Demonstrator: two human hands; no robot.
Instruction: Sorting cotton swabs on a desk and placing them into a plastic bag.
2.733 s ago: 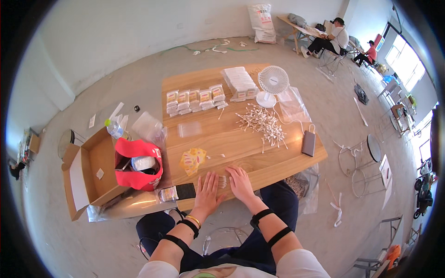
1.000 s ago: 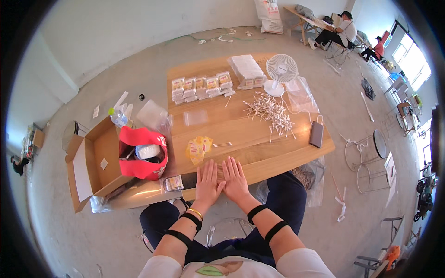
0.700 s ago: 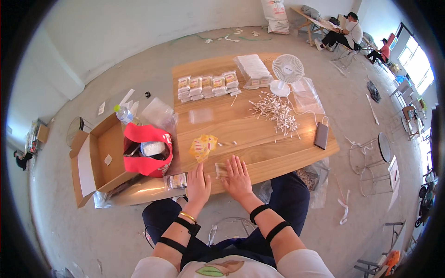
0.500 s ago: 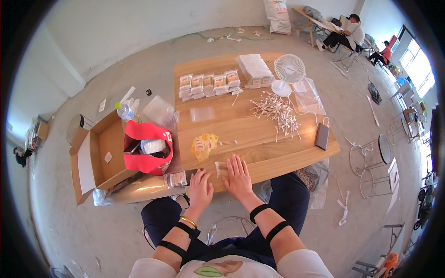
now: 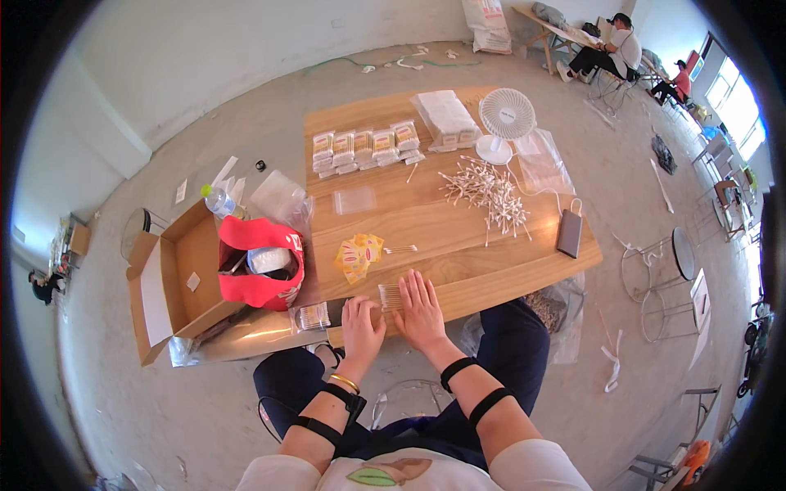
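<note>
A neat row of cotton swabs (image 5: 389, 298) lies near the table's front edge, between my two hands. My right hand (image 5: 420, 311) rests flat against the right end of the row, its fingers stretched out. At the left end, my left hand (image 5: 362, 329) is open over the edge, fingers slightly bent and holding nothing. Beyond the row are a few more swabs (image 5: 401, 249) beside a spread of yellow printed cards (image 5: 359, 257). To the left of my left hand sits a clear bag of swabs (image 5: 313, 317).
A loose swab heap (image 5: 491, 195), a white fan (image 5: 506, 114), a grey power bank (image 5: 569, 233) and packed swab bags (image 5: 364, 149) occupy the wooden table (image 5: 442, 237). Left of it stand a red bag (image 5: 260, 286) and an open cardboard box (image 5: 192, 262). Two people sit far right.
My left hand has shifted slightly right, closer to the swab row. My right hand stays flat in about the same place.
</note>
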